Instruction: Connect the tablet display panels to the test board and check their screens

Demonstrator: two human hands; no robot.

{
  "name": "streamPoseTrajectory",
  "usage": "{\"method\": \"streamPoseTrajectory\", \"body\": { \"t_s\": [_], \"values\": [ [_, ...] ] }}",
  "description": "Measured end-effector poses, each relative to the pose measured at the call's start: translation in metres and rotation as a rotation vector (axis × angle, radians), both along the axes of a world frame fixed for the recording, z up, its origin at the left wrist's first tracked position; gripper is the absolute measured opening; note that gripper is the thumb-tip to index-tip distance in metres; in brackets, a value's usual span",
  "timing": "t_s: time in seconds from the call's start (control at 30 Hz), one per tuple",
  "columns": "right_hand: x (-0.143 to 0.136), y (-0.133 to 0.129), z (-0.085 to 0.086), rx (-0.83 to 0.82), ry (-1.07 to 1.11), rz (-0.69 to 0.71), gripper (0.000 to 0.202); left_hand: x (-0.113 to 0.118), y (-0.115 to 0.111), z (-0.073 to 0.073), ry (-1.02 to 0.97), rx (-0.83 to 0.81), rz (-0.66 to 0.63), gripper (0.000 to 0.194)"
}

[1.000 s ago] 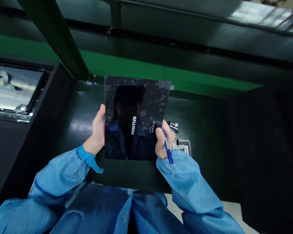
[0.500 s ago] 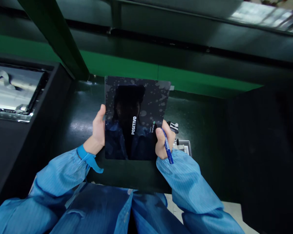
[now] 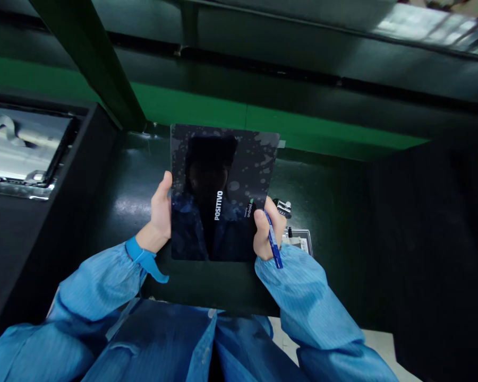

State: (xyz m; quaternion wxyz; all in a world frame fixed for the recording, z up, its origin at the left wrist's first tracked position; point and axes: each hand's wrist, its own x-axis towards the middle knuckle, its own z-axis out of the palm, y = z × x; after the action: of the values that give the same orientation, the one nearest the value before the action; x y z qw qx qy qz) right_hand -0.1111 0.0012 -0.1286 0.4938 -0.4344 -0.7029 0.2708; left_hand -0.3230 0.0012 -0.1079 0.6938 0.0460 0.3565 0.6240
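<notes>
A black tablet [image 3: 219,233] faces me, held up over the dark work surface. Its screen shows "POSITIVO" and a small android logo, both turned sideways, among reflections and pale spots. My left hand [image 3: 160,209] grips the left edge, thumb up and the other fingers hidden behind. At the lower right edge, my right hand [image 3: 267,228] pinches the tablet with its thumb on the front. A blue pen [image 3: 274,241] is tucked in that same hand, pointing down. A small light tab [image 3: 281,144] sticks out at the tablet's upper right corner.
Behind my right hand lie a small dark and shiny metal object [image 3: 283,208] and a framed item with a white label [image 3: 304,244]. A black bin or box at left bears an opened device panel [image 3: 19,143]. A dark wall [image 3: 434,239] stands at right.
Almost nothing differs. Both hands keep their hold, and the tablet with its lit screen stays in nearly the same place.
</notes>
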Motion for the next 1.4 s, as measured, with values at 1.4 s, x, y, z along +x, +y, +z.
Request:
{"method": "streamPoseTrajectory", "body": {
  "t_s": [1.4],
  "values": [
    [0.0,0.0001,-0.0015,-0.018,0.01,-0.004,0.037,-0.0032,0.0004,-0.0037,-0.104,0.002,-0.01,0.053]
  ]
}}
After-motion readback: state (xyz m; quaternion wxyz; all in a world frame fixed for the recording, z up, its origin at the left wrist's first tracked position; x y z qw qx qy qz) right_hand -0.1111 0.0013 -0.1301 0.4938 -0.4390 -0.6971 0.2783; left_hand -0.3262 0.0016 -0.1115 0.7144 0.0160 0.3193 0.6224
